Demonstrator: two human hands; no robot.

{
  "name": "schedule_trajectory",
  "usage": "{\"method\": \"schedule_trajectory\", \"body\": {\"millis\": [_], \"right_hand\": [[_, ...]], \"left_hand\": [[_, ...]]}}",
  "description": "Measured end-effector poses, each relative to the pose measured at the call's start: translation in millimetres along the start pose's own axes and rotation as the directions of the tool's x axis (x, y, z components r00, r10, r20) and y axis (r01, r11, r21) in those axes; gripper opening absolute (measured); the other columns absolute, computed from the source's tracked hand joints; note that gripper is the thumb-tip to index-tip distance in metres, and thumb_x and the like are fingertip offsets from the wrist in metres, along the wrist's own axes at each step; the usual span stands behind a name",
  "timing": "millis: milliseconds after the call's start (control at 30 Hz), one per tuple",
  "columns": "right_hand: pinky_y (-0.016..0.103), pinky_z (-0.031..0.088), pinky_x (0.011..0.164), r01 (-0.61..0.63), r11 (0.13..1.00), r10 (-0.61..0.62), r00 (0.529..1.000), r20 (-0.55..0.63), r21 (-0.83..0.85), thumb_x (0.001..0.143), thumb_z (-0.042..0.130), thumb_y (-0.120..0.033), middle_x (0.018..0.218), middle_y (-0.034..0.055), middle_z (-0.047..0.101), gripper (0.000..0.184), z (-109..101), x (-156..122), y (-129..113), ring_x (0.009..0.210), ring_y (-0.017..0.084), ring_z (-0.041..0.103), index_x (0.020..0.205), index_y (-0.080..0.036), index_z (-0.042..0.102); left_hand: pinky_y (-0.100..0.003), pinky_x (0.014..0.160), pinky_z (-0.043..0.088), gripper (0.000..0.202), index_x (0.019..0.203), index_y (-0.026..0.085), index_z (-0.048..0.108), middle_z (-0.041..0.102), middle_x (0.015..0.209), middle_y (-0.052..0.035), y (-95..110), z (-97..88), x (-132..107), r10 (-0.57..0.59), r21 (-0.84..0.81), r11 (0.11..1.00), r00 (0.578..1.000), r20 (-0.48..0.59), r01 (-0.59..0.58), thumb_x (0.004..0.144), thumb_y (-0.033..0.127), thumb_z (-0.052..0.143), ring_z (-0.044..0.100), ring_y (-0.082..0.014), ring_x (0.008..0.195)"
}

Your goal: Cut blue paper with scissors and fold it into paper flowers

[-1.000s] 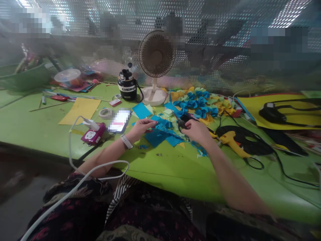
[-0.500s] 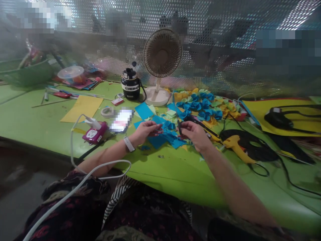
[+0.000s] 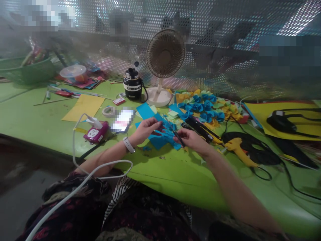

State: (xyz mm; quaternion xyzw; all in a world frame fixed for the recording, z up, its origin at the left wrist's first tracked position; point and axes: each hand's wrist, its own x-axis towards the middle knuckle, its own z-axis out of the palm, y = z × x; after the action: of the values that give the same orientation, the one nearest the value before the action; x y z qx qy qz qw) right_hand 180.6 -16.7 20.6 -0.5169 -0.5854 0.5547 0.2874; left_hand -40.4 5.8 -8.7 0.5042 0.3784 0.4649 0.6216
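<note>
Head: blue paper (image 3: pixel 157 142) under left grip (image 3: pixel 146 129)

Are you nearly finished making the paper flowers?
Probably partway. Done: a pile of blue, yellow and green paper flowers beside the fan. In hand: the left hand holds a blue paper piece while the right hand puts a thin dark stick to it. Left: a flat blue sheet and loose blue scraps lie on the green table.

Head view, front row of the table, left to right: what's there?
pink socket → phone → left hand holding blue paper → right hand pinching a thin stick → glue gun
</note>
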Motion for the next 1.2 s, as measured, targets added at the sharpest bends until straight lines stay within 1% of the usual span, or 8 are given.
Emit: {"method": "schedule_trajectory", "body": {"millis": [100,200,400,533,700,833,1000,1200], "right_hand": [[0.025,0.045,0.056,0.028,0.997,-0.027,0.999,0.028,-0.068,0.052,0.087,-0.051,0.070,-0.0018,0.062,0.049,-0.7,-0.1,3.0,0.063,0.012,0.056,0.079,-0.019,0.062],[0.026,0.044,0.057,0.036,0.989,-0.030,0.998,0.046,-0.141,0.058,0.083,-0.054,0.072,-0.0006,0.062,0.047,-0.4,-0.7,4.0,0.064,0.013,0.055,0.082,-0.019,0.063],[0.027,0.041,0.057,0.033,0.976,-0.020,0.998,0.064,-0.213,0.058,0.081,-0.059,0.070,-0.0008,0.058,0.051,-0.3,-0.8,3.7,0.064,0.014,0.052,0.084,-0.019,0.062],[0.028,0.041,0.058,0.047,0.977,-0.034,0.997,0.064,-0.207,0.059,0.080,-0.059,0.072,-0.0005,0.057,0.051,0.3,-0.7,4.6,0.064,0.014,0.051,0.084,-0.019,0.062],[0.028,0.040,0.060,0.029,0.982,-0.016,0.997,0.073,-0.189,0.057,0.081,-0.060,0.073,-0.0005,0.057,0.053,2.2,-2.3,1.9,0.066,0.014,0.051,0.084,-0.019,0.061],[0.028,0.039,0.059,0.031,0.982,-0.017,0.997,0.075,-0.188,0.057,0.081,-0.061,0.071,-0.0015,0.056,0.054,2.5,-3.1,1.6,0.065,0.014,0.050,0.083,-0.019,0.060],[0.028,0.041,0.060,0.060,0.983,-0.047,0.996,0.079,-0.171,0.059,0.081,-0.062,0.072,-0.0008,0.057,0.053,2.1,-2.2,3.4,0.068,0.015,0.053,0.081,-0.019,0.060],[0.028,0.039,0.060,0.037,0.987,-0.025,0.997,0.075,-0.157,0.056,0.081,-0.064,0.072,-0.0016,0.054,0.056,3.3,-2.2,1.8,0.066,0.014,0.050,0.082,-0.019,0.060]], "left_hand": [[-0.029,0.068,0.060,0.037,0.082,0.015,0.058,0.073,0.083,-0.0060,2.4,-0.2,0.3,0.039,0.025,0.999,0.999,-0.012,-0.038,0.080,0.049,0.073,0.072,-0.0173,0.081],[-0.028,0.066,0.059,0.037,0.081,0.015,0.057,0.072,0.081,-0.0056,4.5,0.3,0.0,0.048,0.007,0.999,0.999,-0.024,-0.048,0.081,0.048,0.073,0.071,-0.0164,0.079],[-0.027,0.066,0.060,0.041,0.081,0.013,0.058,0.070,0.077,-0.0033,4.9,1.9,-2.5,0.048,-0.036,0.998,0.998,0.038,-0.046,0.076,0.049,0.078,0.070,-0.0141,0.075],[-0.027,0.066,0.061,0.043,0.079,0.012,0.059,0.069,0.076,-0.0029,4.2,2.4,-3.4,0.053,-0.044,0.998,0.997,0.061,-0.050,0.073,0.049,0.080,0.069,-0.0135,0.072],[-0.028,0.068,0.061,0.037,0.081,0.012,0.059,0.070,0.077,-0.0036,4.9,2.3,-3.5,0.033,-0.031,0.999,0.995,0.092,-0.031,0.078,0.044,0.077,0.071,-0.0139,0.070],[-0.028,0.067,0.061,0.035,0.081,0.012,0.058,0.070,0.075,-0.0030,4.3,1.4,-3.3,0.031,-0.017,0.999,0.996,0.085,-0.030,0.079,0.042,0.077,0.071,-0.0140,0.069],[-0.028,0.068,0.061,0.032,0.081,0.012,0.058,0.070,0.077,-0.0035,3.3,0.2,-2.7,0.033,-0.007,0.999,0.996,0.084,-0.032,0.082,0.039,0.075,0.070,-0.0134,0.070],[-0.027,0.067,0.061,0.028,0.082,0.012,0.059,0.070,0.078,-0.0039,3.5,0.3,-3.0,0.030,-0.011,1.000,0.996,0.082,-0.029,0.084,0.036,0.073,0.070,-0.0132,0.070]]}}
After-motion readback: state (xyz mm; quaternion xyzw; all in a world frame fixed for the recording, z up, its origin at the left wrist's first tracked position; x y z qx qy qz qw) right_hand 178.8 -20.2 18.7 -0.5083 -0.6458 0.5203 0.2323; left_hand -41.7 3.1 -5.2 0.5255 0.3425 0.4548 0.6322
